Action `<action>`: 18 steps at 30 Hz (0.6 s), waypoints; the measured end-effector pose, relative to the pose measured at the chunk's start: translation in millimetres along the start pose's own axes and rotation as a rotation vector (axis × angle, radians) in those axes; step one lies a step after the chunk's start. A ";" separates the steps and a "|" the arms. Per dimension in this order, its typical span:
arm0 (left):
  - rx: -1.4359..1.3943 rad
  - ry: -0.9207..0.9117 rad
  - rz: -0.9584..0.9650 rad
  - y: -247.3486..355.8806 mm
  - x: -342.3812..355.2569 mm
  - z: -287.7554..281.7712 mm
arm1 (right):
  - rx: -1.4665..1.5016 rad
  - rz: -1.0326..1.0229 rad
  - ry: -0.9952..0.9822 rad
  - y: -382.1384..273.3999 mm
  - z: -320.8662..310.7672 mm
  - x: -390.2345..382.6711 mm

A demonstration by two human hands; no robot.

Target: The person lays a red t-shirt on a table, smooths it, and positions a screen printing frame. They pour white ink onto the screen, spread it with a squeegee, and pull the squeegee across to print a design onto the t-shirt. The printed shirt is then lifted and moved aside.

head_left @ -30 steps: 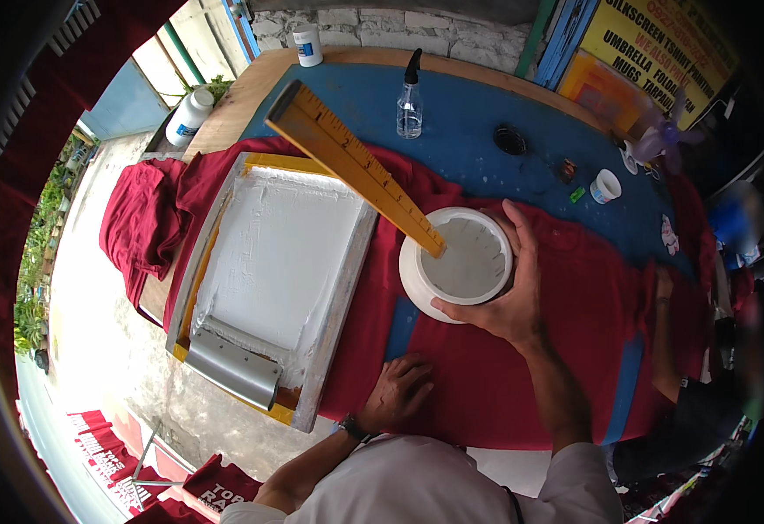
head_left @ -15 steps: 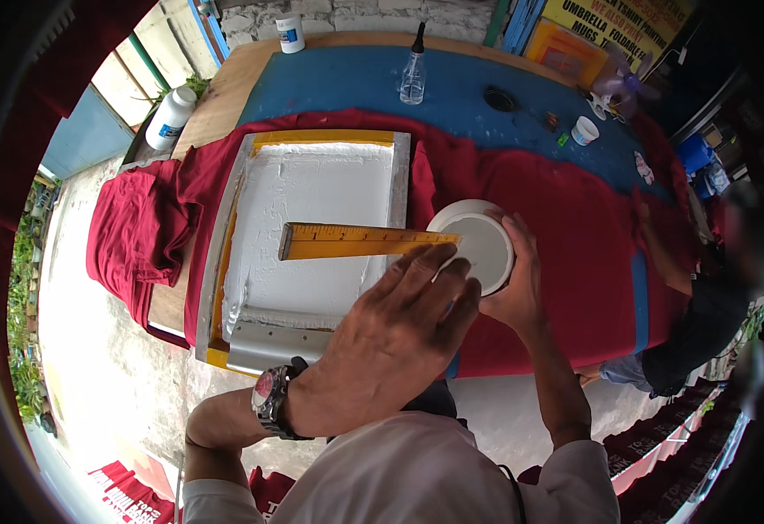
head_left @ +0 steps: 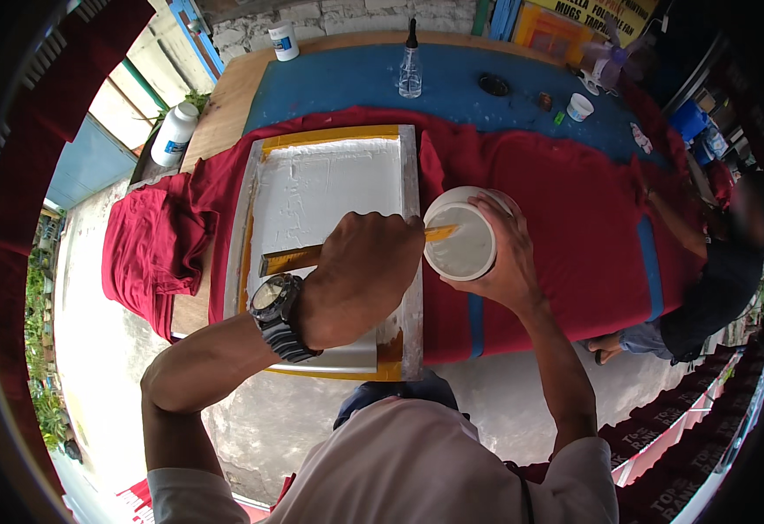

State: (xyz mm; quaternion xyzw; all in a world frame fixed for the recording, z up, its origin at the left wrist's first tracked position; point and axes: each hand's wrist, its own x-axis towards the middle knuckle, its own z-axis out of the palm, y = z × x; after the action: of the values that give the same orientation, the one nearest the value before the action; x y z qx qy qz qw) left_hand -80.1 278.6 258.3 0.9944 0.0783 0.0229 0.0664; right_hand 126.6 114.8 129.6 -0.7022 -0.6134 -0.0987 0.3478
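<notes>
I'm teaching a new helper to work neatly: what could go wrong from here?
The right hand holds the white tub over the red cloth; a slip might mark the fabric. The left hand's ruler reaches into the tub while its other end extends over the white paste in the frame; that end might smear it.

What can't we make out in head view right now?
All in the head view:
Left hand: fingers hidden behind its own back.
Yellow ruler: middle covered by that hand.
Metal squeegee: largely behind the left hand and watch.
Yellow sign: cut off by top edge.
Brown item: too small to identify.
</notes>
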 end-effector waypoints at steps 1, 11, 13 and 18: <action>0.024 -0.017 -0.007 3.8 -4.9 -6.8 | 0.005 -0.022 0.017 0.3 -0.7 -0.5; 0.391 -0.067 0.038 42.3 -24.2 -42.6 | 0.077 0.031 -0.066 6.9 -8.6 -0.1; 0.460 -0.082 0.043 50.1 -27.0 -48.4 | 0.072 0.057 -0.102 8.1 -10.5 -0.1; 0.529 -0.024 0.054 62.5 -24.0 -55.5 | 0.078 0.026 -0.087 11.3 -12.0 -1.0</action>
State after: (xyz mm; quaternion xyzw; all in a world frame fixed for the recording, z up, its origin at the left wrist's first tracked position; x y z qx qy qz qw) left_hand -97.3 220.8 320.9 0.9792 0.0541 -0.0081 -0.1954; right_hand 140.3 106.7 133.7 -0.6996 -0.6222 -0.0393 0.3491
